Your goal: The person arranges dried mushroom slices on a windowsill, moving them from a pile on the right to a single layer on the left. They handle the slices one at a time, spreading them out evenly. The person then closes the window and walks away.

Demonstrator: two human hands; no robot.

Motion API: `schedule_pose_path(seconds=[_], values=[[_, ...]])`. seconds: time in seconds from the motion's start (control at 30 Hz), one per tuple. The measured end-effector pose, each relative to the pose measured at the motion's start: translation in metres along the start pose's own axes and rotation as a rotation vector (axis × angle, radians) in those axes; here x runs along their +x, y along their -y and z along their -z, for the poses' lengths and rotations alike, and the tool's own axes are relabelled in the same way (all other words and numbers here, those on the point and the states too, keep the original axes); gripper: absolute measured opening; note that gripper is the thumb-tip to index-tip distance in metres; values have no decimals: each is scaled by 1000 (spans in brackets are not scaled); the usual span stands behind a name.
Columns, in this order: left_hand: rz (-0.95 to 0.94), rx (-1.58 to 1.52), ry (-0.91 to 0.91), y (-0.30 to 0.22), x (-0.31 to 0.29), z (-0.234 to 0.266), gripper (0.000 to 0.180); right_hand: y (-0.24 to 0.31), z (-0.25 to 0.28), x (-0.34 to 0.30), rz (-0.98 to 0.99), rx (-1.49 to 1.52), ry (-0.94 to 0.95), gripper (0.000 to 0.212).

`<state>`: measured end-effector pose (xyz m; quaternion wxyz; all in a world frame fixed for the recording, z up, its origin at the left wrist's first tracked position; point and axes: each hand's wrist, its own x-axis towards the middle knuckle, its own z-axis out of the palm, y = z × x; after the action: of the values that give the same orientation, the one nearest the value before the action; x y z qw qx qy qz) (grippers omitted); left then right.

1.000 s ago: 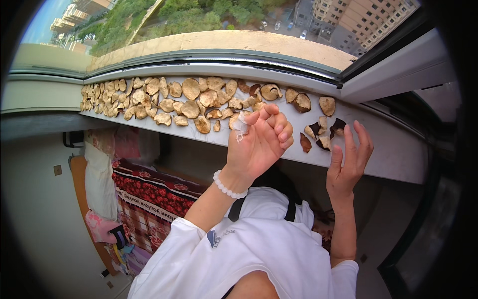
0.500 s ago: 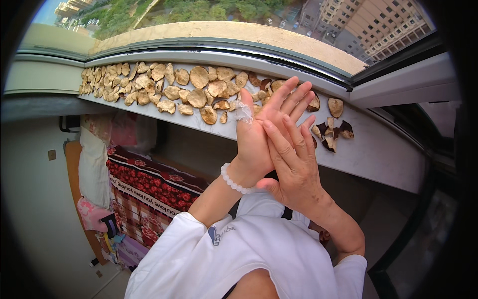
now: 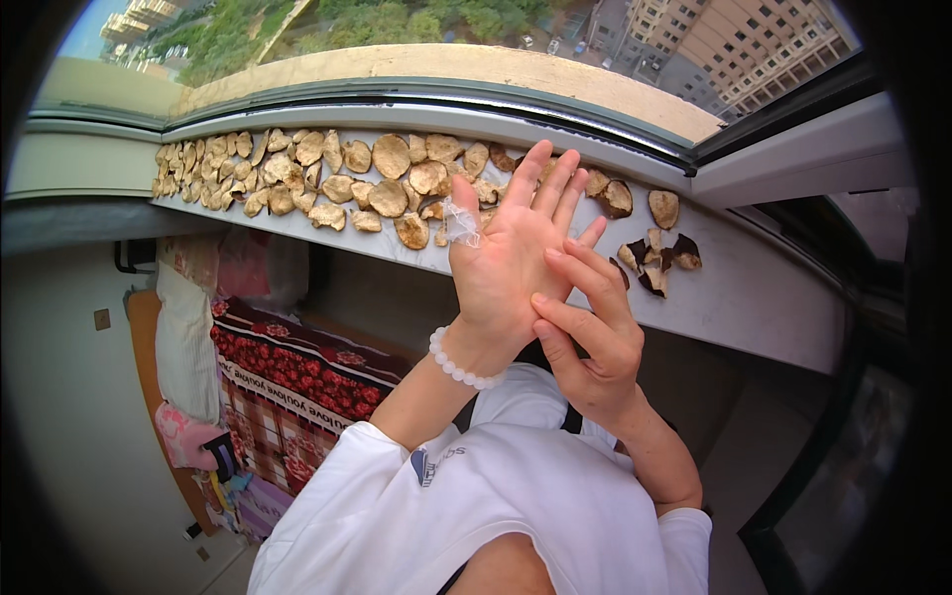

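Note:
My left hand [image 3: 513, 258] is held palm up over the window sill, fingers stretched out and apart. A crumpled bit of clear, whitish film [image 3: 461, 224] clings around the base of its thumb. A white bead bracelet [image 3: 458, 363] circles the left wrist. My right hand [image 3: 596, 342] touches the outer edge of the left palm with its fingertips; its fingers are slightly bent and apart, with nothing seen in them. Beyond the hands lie many dried tan slices [image 3: 389, 157], some dark-edged; the left hand hides part of them.
The pale sill [image 3: 764, 315] runs below a window frame [image 3: 436, 111]. Several dark-skinned dried pieces [image 3: 654, 266] lie in a small cluster at the right. A red flowered blanket [image 3: 297, 367] hangs below at the left, near a pink cloth [image 3: 185, 436].
My right hand has slid off the left palm, down and right to its outer edge. The left hand has shifted slightly left, and its fingers now show more fully.

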<state>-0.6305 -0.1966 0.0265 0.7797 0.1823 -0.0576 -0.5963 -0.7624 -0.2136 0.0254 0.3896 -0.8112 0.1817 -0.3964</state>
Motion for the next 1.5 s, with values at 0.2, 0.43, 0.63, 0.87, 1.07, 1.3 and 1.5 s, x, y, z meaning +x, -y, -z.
schedule_pose_path(seconds=[0.2, 0.43, 0.63, 0.87, 1.07, 1.3, 1.5], values=[[-32, -1, -22, 1, -4, -3, 97, 8, -1, -3, -53, 56, -21, 16], [-47, 12, -66, 1, -9, -7, 96, 10, -2, -12, -168, 254, -27, 17], [-38, -12, -87, -3, -14, -6, 89, 15, -3, -23, -382, 766, -143, 22], [-29, -68, -77, -8, -21, -6, 85, 22, 13, -24, -666, 1146, -232, 18], [-17, -149, -43, -12, -32, 3, 83, 19, 17, -37, -834, 1292, -308, 17], [50, -176, -39, -11, -46, 4, 80, 17, 29, -60, -875, 1303, -396, 13], [108, -190, -11, -14, -61, 19, 76, 10, 54, -100, -846, 1255, -621, 10]])
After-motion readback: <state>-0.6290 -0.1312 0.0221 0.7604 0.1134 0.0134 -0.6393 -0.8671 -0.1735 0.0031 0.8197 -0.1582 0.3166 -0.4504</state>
